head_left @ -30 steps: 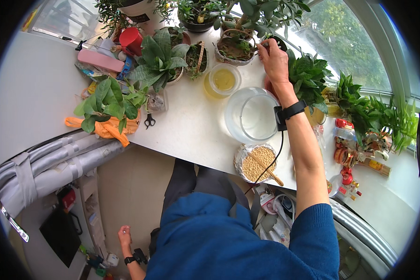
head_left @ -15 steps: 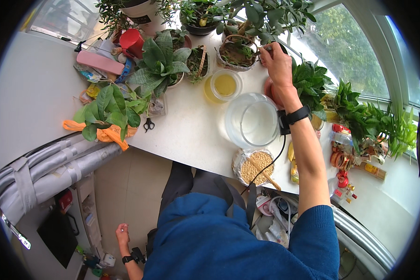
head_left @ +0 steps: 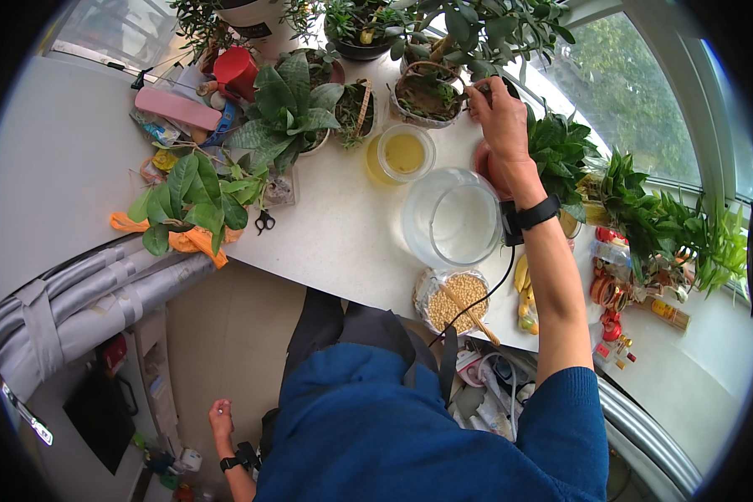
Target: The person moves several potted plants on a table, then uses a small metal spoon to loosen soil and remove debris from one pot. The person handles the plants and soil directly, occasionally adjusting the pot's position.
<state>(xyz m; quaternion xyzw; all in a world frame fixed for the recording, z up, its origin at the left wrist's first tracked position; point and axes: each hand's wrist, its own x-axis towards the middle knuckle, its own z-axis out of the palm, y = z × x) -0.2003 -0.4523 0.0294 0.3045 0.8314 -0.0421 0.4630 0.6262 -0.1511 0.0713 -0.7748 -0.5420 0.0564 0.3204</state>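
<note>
My right hand reaches across the table to the right rim of a basket-like pot with an arched handle, holding soil and small green leaves. Its fingers are pinched around something dark that I cannot make out. Below that forearm stands a large clear bowl of water, and a smaller clear tub of yellow liquid is behind it to the left. My left hand hangs low at the left, away from the table, its fingers curled closed; what they hold, if anything, is hidden.
A bag of pale beans with a wooden stick sits at the table's near edge. Bananas lie to its right. Potted plants crowd the back, and more leafy plants line the window. Black scissors lie at the left.
My right hand stays beside the basket-like pot, its fingers still pinched. The view has shifted slightly; my left hand still hangs in the same place.
</note>
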